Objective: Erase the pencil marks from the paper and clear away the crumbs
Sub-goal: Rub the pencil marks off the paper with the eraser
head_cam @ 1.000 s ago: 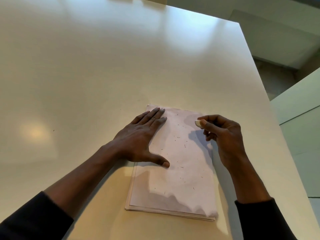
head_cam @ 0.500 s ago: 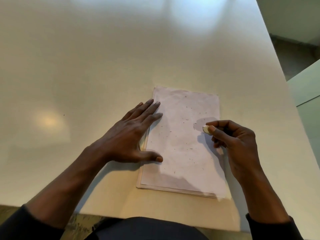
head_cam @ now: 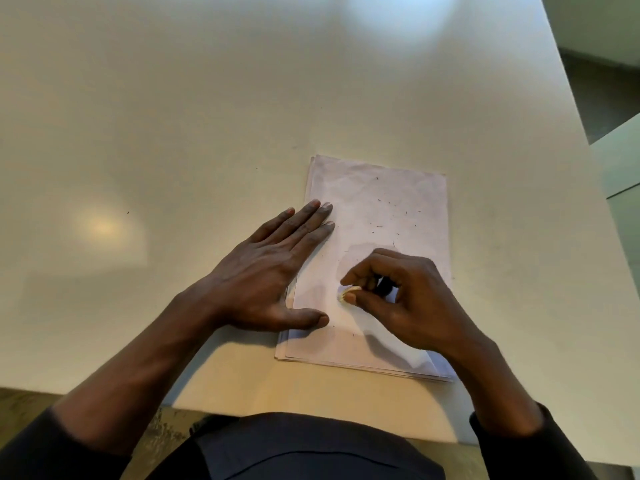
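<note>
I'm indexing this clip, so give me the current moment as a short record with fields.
surface: pale cream table
paper: white paper sheet atop a thin stack, near the table's front edge
left hand: flat, pressing the sheet's left edge
right hand: pinches small whitish eraser over the sheet's lower half
debris: dark crumbs scattered, mostly on the upper half

Left hand (head_cam: 266, 271): palm down, fingers straight and close together, thumb spread wide, pressing flat on the paper (head_cam: 398, 202).
Right hand (head_cam: 398, 299): knuckles up, fingers curled, thumb and forefinger pinching a small pale eraser (head_cam: 348, 293) at their tips.
Gap: left thumb tip near the right thumb, not touching.
Forearms: both bare, dark sleeves pushed up toward the elbows.
</note>
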